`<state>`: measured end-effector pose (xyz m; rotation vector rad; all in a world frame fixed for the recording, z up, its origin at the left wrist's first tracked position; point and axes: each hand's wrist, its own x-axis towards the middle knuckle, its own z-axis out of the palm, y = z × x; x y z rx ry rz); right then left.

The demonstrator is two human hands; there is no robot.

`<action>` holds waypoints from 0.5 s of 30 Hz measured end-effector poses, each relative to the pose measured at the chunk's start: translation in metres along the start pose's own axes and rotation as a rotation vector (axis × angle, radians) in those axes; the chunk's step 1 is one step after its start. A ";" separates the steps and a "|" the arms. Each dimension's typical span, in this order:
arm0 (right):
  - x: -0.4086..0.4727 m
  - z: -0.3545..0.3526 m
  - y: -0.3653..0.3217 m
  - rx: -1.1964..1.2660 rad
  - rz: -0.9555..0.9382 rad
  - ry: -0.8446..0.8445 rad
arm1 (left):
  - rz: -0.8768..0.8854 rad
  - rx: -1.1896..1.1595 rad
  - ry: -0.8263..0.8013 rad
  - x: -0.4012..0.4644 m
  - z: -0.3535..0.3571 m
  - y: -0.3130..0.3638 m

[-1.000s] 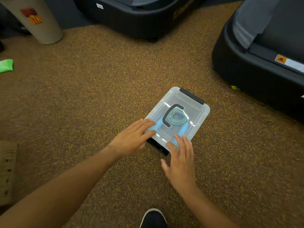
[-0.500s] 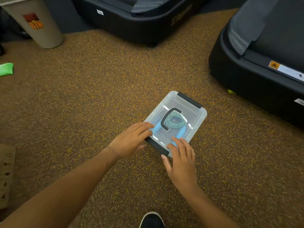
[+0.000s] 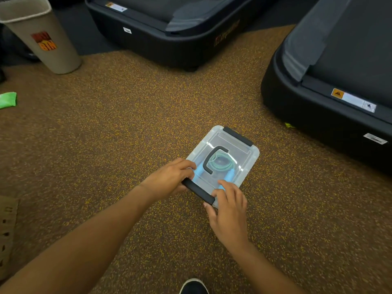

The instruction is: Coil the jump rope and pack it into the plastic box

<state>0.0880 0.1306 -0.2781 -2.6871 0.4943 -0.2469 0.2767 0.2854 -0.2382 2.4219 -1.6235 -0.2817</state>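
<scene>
The clear plastic box [image 3: 246, 152] lies on the speckled floor with its lid on. Through the lid I see the coiled green jump rope [image 3: 222, 164] with blue handles, under the lid's black carry handle [image 3: 209, 161]. A black latch [image 3: 237, 135] sits at the far end and another black latch [image 3: 198, 190] at the near end. My left hand [image 3: 167, 179] curls over the near left corner, beside the near latch. My right hand [image 3: 230, 211] holds the near right corner, fingers on the lid, thumb at the latch's end.
Two black treadmill bases stand close: one at the back [image 3: 174, 39], one at the right [image 3: 328, 98]. A beige bin [image 3: 42, 39] is far left, a green cloth [image 3: 7, 99] and cardboard [image 3: 6, 230] at the left edge. My shoe [image 3: 194, 286] is below.
Both hands have slid from lying flat on the lid back to the box's near end. My left hand has curled around the corner and the near latch now lies against the lid edge.
</scene>
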 end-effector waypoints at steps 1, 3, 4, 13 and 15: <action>0.001 -0.001 0.000 -0.003 -0.001 -0.005 | -0.006 0.009 -0.015 0.001 -0.002 0.001; 0.003 -0.007 -0.001 0.026 -0.006 -0.044 | -0.037 0.023 -0.081 0.004 -0.008 0.007; 0.005 -0.014 -0.001 0.058 0.000 -0.072 | -0.059 0.013 -0.112 0.006 -0.013 0.012; 0.049 -0.144 0.040 0.167 0.114 0.125 | -0.004 -0.035 0.158 0.084 -0.090 0.103; 0.054 -0.189 0.051 0.158 0.116 0.191 | 0.017 0.015 0.209 0.106 -0.119 0.133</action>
